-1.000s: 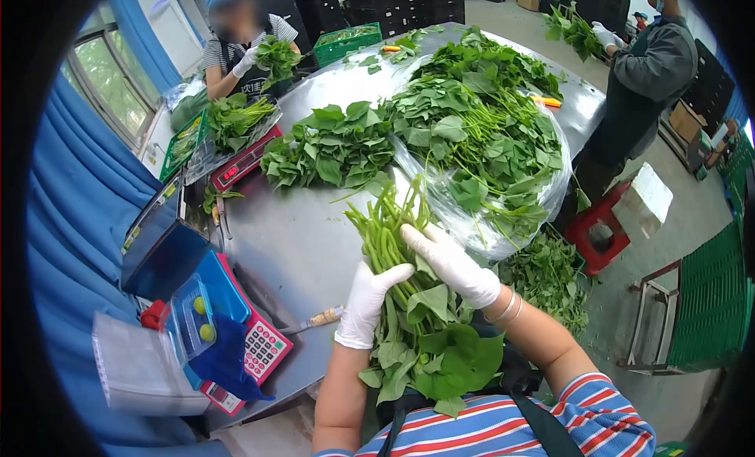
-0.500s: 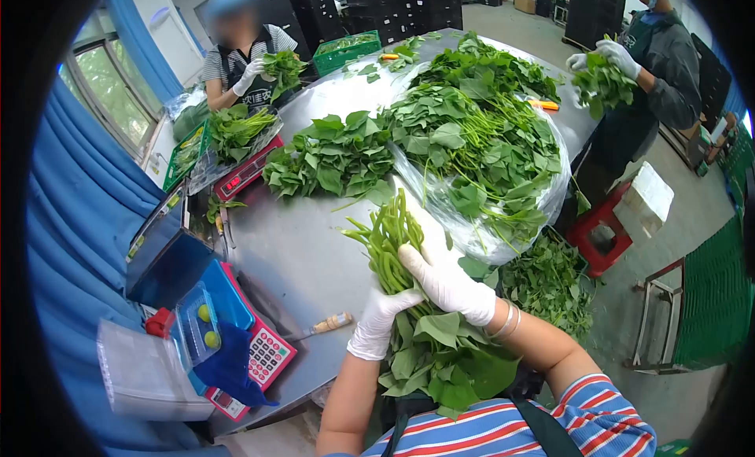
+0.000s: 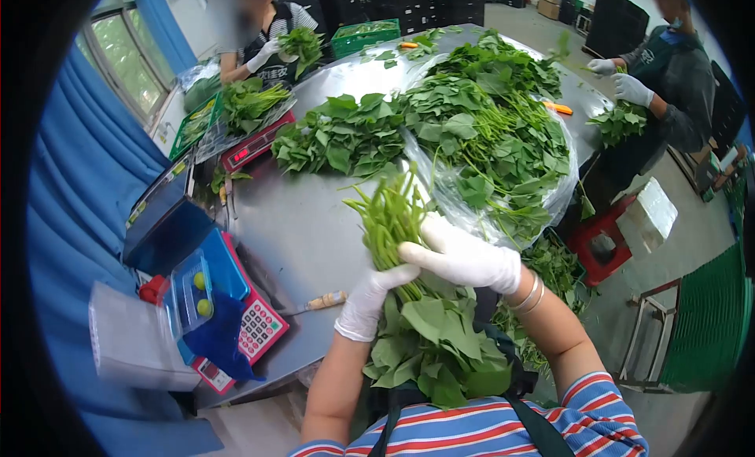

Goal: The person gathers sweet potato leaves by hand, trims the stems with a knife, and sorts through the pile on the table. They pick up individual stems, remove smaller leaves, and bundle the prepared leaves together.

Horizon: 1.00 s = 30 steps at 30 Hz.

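Observation:
A bunch of sweet potato leaves point(image 3: 429, 323) is held upside down in front of my striped shirt, its pale green stems point(image 3: 389, 221) pointing up and away. My left hand point(image 3: 373, 300), in a white glove, is wrapped round the stems from the left. From the right, my gloved right hand point(image 3: 468, 252) grips the same stems a little higher, thumb across the front and the other fingers partly hidden behind. Beyond my hands a big heap of the same greens point(image 3: 487, 134) lies on a clear plastic sheet point(image 3: 562, 174), with a smaller pile point(image 3: 342, 138) to its left.
On the metal table point(image 3: 275, 245) lie a wooden-handled knife point(image 3: 326, 300), a pink scale point(image 3: 263, 327) with a plastic box, and a red scale point(image 3: 255, 142) bearing greens. Two gloved co-workers handle greens across the table. A red stool point(image 3: 599, 248) stands right.
My right hand has shifted slightly up and right along the stems. The bunch has tipped a little. The right co-worker's hands have separated, with greens now lower. My view has tilted slightly.

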Tool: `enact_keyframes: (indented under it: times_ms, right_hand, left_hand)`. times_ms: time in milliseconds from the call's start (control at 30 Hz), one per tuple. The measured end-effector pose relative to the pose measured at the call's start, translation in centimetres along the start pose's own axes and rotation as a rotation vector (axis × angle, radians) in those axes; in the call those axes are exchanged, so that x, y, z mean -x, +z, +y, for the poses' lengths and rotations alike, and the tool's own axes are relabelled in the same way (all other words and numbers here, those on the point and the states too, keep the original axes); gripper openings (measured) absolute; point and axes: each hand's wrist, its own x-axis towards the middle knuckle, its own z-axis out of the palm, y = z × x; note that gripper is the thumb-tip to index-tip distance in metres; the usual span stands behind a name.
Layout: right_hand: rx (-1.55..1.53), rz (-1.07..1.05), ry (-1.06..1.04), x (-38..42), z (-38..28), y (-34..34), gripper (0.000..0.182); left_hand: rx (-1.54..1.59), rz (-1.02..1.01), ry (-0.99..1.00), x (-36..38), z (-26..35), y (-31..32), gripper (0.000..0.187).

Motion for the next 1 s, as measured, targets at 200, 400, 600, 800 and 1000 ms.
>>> enact_keyframes:
  times_ms: [200, 400, 600, 800, 1000]
  right_hand:
    - [-0.434, 0.098, -0.025, -1.7, 3.8, 1.4, 0.043]
    - [0.082, -0.012, -0.275, -4.7, 9.5, 13.2, 0.044]
    - [0.444, -0.258, -0.332, -6.1, 5.6, 20.9, 0.079]
    - [0.435, -0.269, -0.118, -3.6, 6.5, 17.9, 0.021]
    - [-0.144, 0.085, 0.391, 7.5, 10.6, 1.5, 0.027]
  left_hand:
    - [0.199, 0.082, 0.334, 8.0, 5.6, -4.9, 0.057]
    - [0.215, 0.209, 0.586, 16.5, 9.4, -8.0, 0.055]
    - [0.119, 0.468, 0.314, 17.9, 10.7, -8.7, 0.053]
    - [-0.168, 0.358, 0.06, 11.8, 11.2, -7.0, 0.048]
    - [-0.613, -0.019, -0.008, 2.7, 10.4, -3.0, 0.055]
